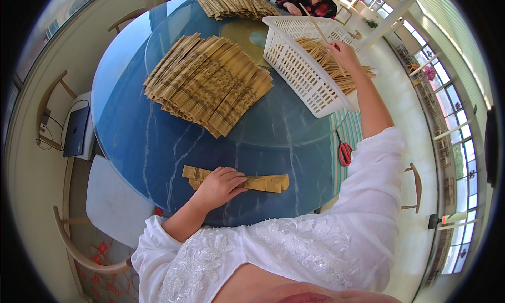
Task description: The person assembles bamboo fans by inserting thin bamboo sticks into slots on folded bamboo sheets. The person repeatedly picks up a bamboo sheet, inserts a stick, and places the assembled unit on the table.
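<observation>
My left hand (220,187) lies across a few gold paper sleeves (265,183) on the blue table, its fingers curled over them and hiding their middle. Stretched out to the far right, my right hand (344,56) is closed round light wooden chopsticks (314,23), which slant up to the left; how many cannot be told. Under that hand is a white slotted plastic basket (302,66), with many loose wooden chopsticks (331,66) inside. Left of the basket sits a large fanned stack of gold patterned paper sleeves (210,82).
The round blue marbled table (179,169) carries a glass turntable. A second sleeve pile (236,5) lies at the far side, near another person (310,3). Red-handled scissors (345,153) rest on a striped cloth at the right. A laptop (77,131) and chairs stand left.
</observation>
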The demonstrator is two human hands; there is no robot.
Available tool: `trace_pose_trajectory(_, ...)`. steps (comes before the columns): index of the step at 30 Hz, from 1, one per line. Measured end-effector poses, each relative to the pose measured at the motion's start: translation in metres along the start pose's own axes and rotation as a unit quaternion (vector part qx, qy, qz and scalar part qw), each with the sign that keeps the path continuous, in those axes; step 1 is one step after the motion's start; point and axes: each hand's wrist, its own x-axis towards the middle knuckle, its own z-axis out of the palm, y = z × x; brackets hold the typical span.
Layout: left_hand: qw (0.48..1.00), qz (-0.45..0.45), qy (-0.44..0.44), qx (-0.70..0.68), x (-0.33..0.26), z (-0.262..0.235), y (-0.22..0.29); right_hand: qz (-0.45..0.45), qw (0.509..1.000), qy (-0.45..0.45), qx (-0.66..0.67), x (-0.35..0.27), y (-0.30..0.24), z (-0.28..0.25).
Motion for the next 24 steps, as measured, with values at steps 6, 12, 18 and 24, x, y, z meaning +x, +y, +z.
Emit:
trace_pose_trajectory(6,1.000,0.017,0.005,-0.002,-0.003,0.000,0.002,-0.048,0.974,0.166,0.149,-0.054,-0.039,-0.059)
trace_pose_trajectory(12,1.000,0.012,0.006,-0.009,-0.012,0.001,-0.003,-0.119,0.939,0.163,0.278,-0.132,-0.143,-0.089)
trace_pose_trajectory(18,1.000,0.003,0.031,-0.004,-0.017,0.001,-0.002,-0.074,0.938,0.097,0.324,-0.200,-0.210,-0.108)
trace_pose_trajectory(24,0.998,0.027,0.059,0.005,-0.020,0.007,-0.009,0.014,0.927,0.032,0.373,-0.249,-0.230,-0.104)
